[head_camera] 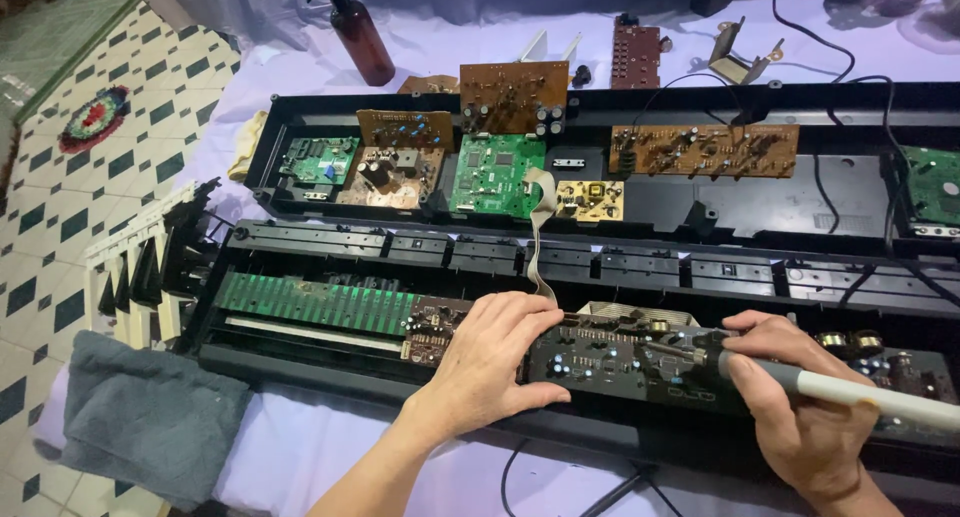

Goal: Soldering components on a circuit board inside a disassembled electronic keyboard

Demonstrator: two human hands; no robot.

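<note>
- The counter (330,447), draped in a pale lilac-white cloth, stood over a floor (60,207) of white tiles with dark green diamonds; a round red rug (92,119) lay near the far left.
- A long black keyboard chassis (600,227) lay opened across the counter, running left to right, with green, brown and yellow circuit boards (497,174) set along its far half.
- A grey towel (140,417) hung over the counter's near left corner.
- A brown spray bottle (362,42) stood upright at the far edge, no label legible.
- The dark control board (620,362) lay along the near edge, its long axis parallel to it.
- The left hand (495,362) lay released, palm down, on that board's left end.
- The right hand (800,407) was clenched around a soldering iron (850,392), whose white handle pointed right and whose tip pointed left onto the board.
</note>
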